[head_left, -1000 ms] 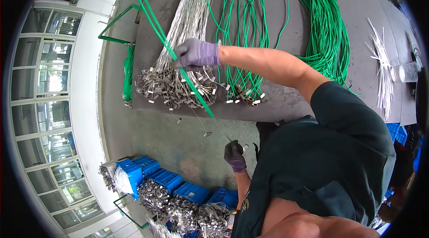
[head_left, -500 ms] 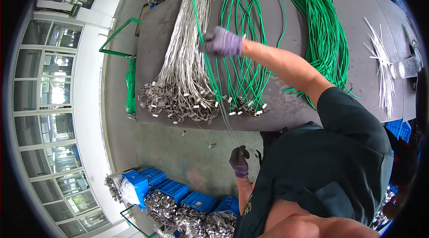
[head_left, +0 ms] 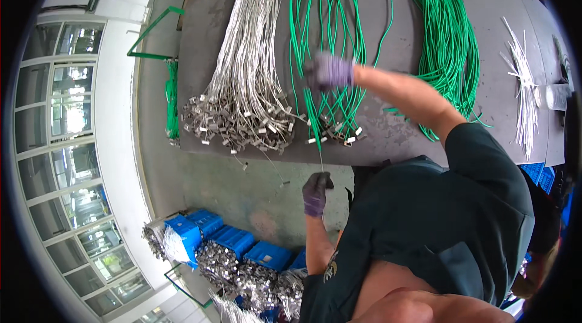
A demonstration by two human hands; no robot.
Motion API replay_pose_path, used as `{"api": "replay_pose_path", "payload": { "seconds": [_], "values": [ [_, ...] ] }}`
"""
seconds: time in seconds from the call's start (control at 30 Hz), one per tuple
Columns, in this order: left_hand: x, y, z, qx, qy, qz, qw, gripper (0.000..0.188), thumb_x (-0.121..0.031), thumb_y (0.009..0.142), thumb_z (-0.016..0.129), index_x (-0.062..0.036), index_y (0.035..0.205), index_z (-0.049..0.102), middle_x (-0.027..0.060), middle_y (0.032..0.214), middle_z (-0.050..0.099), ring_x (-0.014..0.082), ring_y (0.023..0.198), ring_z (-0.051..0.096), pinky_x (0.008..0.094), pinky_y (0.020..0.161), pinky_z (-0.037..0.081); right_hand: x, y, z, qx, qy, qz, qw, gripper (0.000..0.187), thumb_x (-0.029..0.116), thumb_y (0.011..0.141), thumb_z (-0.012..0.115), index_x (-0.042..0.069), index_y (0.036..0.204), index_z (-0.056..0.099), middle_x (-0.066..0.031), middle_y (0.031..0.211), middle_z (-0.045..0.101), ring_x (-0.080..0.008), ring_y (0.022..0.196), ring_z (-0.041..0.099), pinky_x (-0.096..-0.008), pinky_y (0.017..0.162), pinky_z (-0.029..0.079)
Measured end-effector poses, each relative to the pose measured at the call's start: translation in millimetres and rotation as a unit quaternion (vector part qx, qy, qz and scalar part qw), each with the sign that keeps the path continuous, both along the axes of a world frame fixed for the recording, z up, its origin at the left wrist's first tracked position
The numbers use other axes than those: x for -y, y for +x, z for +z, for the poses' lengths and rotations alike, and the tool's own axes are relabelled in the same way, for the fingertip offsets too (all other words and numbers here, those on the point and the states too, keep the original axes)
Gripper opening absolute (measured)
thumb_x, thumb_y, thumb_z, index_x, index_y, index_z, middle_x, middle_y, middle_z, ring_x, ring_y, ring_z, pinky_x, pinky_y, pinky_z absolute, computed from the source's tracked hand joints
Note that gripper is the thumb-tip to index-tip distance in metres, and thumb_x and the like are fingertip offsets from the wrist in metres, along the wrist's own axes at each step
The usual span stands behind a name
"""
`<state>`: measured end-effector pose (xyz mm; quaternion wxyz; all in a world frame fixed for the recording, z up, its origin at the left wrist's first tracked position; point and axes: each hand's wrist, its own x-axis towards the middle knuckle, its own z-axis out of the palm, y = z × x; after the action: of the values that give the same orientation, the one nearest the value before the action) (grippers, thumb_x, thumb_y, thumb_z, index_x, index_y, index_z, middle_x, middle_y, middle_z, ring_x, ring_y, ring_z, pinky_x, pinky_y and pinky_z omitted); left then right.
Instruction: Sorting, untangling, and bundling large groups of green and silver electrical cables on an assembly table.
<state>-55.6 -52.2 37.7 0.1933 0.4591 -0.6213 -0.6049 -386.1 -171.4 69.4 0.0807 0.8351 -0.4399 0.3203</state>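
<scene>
My left hand [head_left: 316, 193], in a purple-grey glove, is low beyond the table's near edge. Its fingers are closed on a thin silver wire [head_left: 322, 162], whose end is hidden in them. Up from there the wire runs into the tapering lower end of a green tube [head_left: 315, 123]. My right hand [head_left: 330, 72], gloved alike and smeared by motion, is closed around that tube over the table. Behind and beside it lie loose green cables [head_left: 359, 32] with small white connectors [head_left: 350, 139] at their near ends. To the left spreads a bundle of silver wires [head_left: 250, 26] with many connectors.
A thick bundle of green tubes [head_left: 445, 38] lies right of my right hand on the grey table [head_left: 394, 135]. White strips [head_left: 522, 93] and a clear cup [head_left: 553, 97] are at the far right. Blue crates [head_left: 233, 239] heaped with metallic parts stand on the floor, lower left.
My right hand has moved right and slightly down along the green tube. My left hand has risen a little toward the table edge. Less bare wire shows between the hands.
</scene>
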Motion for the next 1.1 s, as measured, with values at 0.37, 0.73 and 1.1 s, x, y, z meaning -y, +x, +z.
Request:
{"api": "replay_pose_path", "payload": {
  "seconds": [0.37, 0.73, 1.1],
  "values": [
    [11.0, -50.6, -27.0, 0.037, 0.094, 0.047, 0.994, 0.018, -0.02, 0.089, 0.054, -0.0051, 0.081, 0.059, -0.0021, 0.05, 0.043, 0.0051, 0.042, 0.038, 0.0228, 0.038, 0.029, -0.6, -41.6, -50.1, 0.577, 0.486, -0.17, 0.634, 0.029, 0.025, 0.081, 0.062, 0.004, 0.063, 0.053, -0.0022, 0.048, 0.049, -0.01, 0.039, 0.049, -0.0249, 0.036, 0.037],
    [32.6, -50.8, -23.6, -0.046, 0.096, -0.055, 0.993, 0.025, -0.028, 0.088, 0.055, -0.0043, 0.082, 0.06, 0.0006, 0.059, 0.055, 0.0075, 0.048, 0.049, 0.0236, 0.043, 0.039, -23.1, -22.1, 22.6, 0.517, 0.433, -0.169, 0.719, 0.037, 0.034, 0.078, 0.065, 0.002, 0.063, 0.053, -0.0045, 0.05, 0.054, -0.0106, 0.04, 0.052, -0.0245, 0.037, 0.041],
    [37.2, -65.7, -19.7, 0.004, 0.127, -0.062, 0.99, 0.021, -0.022, 0.086, 0.058, -0.001, 0.089, 0.061, 0.0009, 0.066, 0.058, 0.0081, 0.056, 0.049, 0.0254, 0.054, 0.043, -60.6, 11.4, -37.0, 0.489, 0.57, -0.139, 0.645, 0.026, 0.023, 0.08, 0.062, -0.001, 0.07, 0.056, -0.0065, 0.055, 0.058, -0.0121, 0.042, 0.055, -0.0245, 0.037, 0.043]
  ]
}}
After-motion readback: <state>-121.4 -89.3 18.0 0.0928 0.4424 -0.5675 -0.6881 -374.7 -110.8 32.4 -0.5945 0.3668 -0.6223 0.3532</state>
